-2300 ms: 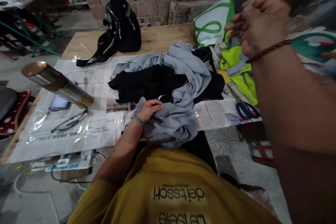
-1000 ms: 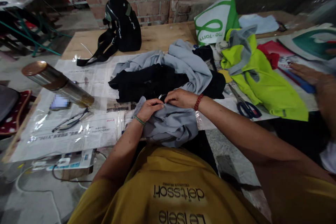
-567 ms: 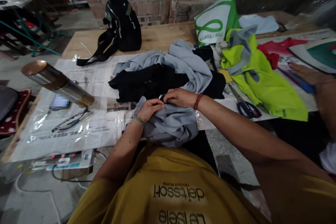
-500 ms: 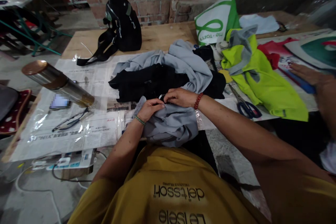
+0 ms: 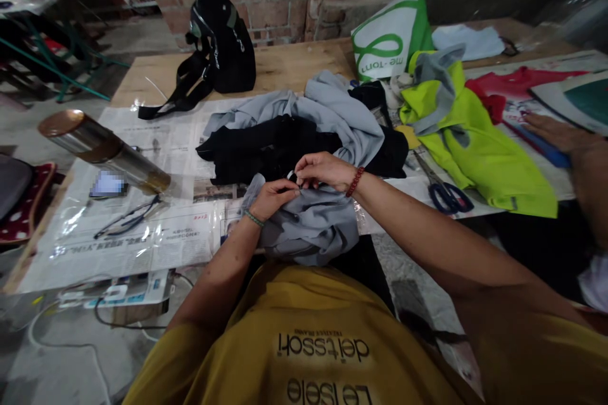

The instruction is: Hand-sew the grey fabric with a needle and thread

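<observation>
A crumpled grey garment lies over my lap at the table's front edge. My left hand, with a green bead bracelet at the wrist, pinches the upper edge of this garment between thumb and finger. Just above it, my right hand, wearing red beads, has its fingertips closed in a pinch. What they hold is too small to make out. A small pale ring-like piece shows by those fingertips. Behind both hands lie a black cloth and a larger grey cloth.
A metal flask, a phone and glasses rest on newspaper at left. Further back stands a black bag. To the right are scissors, a yellow-green garment, an iron and another person's hand.
My right hand has lifted slightly off the grey garment, its fingertips a little farther from my left hand. The left hand keeps its pinch. The iron at right has shifted right.
</observation>
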The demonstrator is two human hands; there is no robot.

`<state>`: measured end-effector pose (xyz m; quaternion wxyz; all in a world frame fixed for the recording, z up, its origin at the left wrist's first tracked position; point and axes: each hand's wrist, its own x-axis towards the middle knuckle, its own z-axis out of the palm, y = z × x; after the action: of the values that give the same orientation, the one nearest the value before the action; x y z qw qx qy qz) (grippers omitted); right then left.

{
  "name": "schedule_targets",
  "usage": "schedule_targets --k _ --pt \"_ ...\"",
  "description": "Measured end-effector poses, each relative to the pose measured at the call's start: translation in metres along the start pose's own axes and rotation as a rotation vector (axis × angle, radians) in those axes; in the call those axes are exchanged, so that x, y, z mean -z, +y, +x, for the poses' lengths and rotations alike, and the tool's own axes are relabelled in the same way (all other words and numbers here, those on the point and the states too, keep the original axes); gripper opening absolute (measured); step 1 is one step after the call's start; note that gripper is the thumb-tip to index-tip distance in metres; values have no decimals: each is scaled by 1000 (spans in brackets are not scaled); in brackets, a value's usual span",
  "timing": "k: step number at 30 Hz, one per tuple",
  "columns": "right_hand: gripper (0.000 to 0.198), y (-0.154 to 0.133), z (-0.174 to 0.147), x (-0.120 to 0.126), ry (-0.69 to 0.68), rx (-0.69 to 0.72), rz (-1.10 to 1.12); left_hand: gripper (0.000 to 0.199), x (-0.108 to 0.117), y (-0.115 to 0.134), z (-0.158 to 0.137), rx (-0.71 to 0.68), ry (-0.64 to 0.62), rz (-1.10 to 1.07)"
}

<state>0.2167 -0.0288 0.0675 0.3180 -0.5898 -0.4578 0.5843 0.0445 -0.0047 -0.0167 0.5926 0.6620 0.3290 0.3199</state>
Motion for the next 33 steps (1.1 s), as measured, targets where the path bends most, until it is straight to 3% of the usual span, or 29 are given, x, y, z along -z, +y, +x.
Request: schedule_targets --k 4,12,20,23,28,33 --pt "9 0 1 -4 52 -22 -3 20 -1 -2 1 -24 25 24" --pt "19 5 6 -13 159 -7 -225 15 -1 2 0 -94 55 65" --pt "17 14 10 -10 118 160 -544 14 0 -1 2 39 190 -11" --pt "21 15 5 -3 171 318 -529 15 0 -2 3 72 182 -60" --pt "19 18 -15 6 413 668 -571 19 -1 -2 4 120 162 -146" --pt "12 40 -28 -2 390 870 -835 22 0 0 4 117 142 -184"
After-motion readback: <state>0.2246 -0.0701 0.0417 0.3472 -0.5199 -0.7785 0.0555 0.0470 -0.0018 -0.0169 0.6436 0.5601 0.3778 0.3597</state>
